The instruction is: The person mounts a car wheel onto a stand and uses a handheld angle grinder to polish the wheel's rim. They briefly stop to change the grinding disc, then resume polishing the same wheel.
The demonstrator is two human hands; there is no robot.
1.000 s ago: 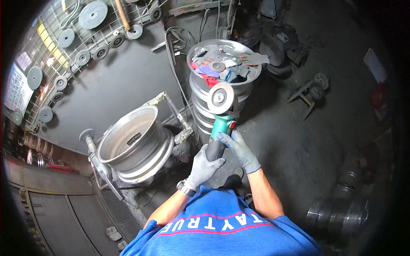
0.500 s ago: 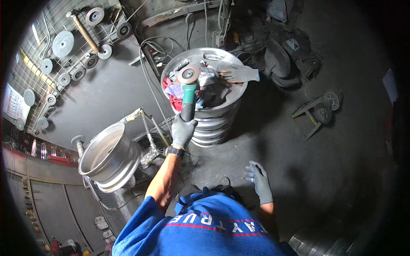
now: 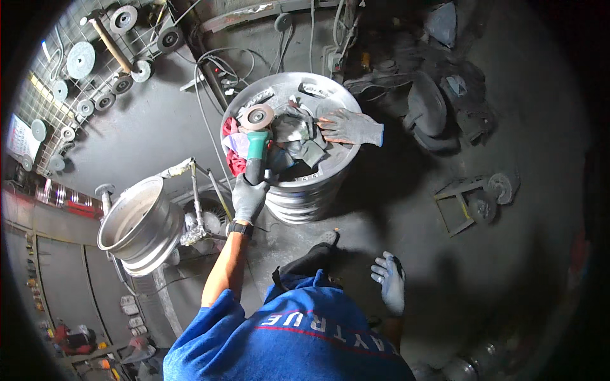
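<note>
In a grey glove, my left hand (image 3: pixel 249 198) is wrapped round the black rear grip of an angle grinder (image 3: pixel 257 147) with a green front body. Its round disc (image 3: pixel 257 117) faces up, over the top of a stack of silver wheel rims (image 3: pixel 298 206). Whether the grinder rests there or hangs just above, I cannot tell. Crumpled rags (image 3: pixel 297 130), grey, red and lilac, lie inside the top rim, beside a loose grey work glove (image 3: pixel 352 127). My right hand (image 3: pixel 391 282), gloved too, is empty at my right side, fingers apart and slightly bent.
Left of the stack, a single wheel rim (image 3: pixel 143 222) sits tilted on a metal stand. Grinding discs (image 3: pixel 81 60) and a hammer (image 3: pixel 109 43) hang on a wire grid. Cables (image 3: pixel 210 114) run behind the stack. A small frame (image 3: pixel 454 206) stands on the floor at right.
The view has shifted, and one foot has come forward toward the rim stack. The grinder stays in my left hand over the rags. My right hand has turned, its fingers more bent.
</note>
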